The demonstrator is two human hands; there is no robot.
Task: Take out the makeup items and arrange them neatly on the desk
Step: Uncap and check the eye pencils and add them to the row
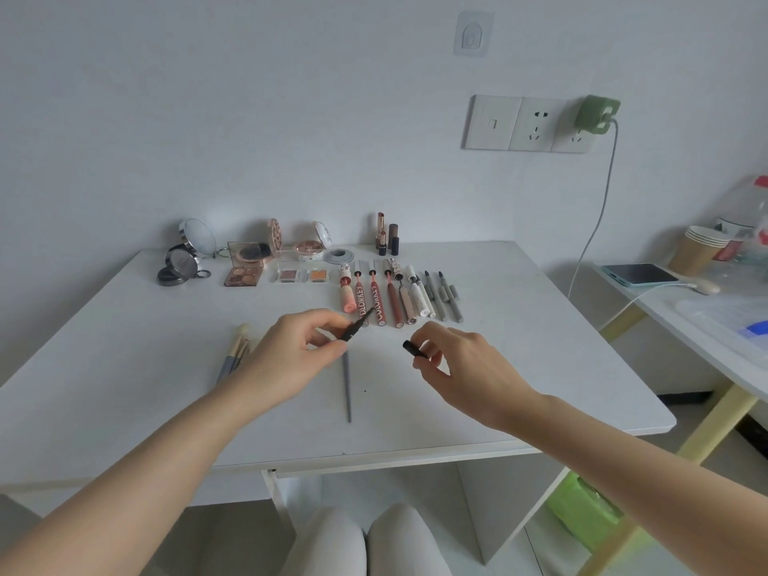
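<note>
A: How are the items placed relative to the fingers?

B: A spoolie wand [358,325] is pinched by the left hand [291,355]; its cap [414,349] is pinched by the right hand [465,367], just to the right, apart from the wand.

A: And on the desk [540,347]?

B: A row of tubes [386,295] is laid just behind the fingertips. Compacts [249,264] are set further behind, to the left. Brushes [235,357] are found left of the left hand. A thin stick [347,388] is located between the hands, below the fingers.
</note>
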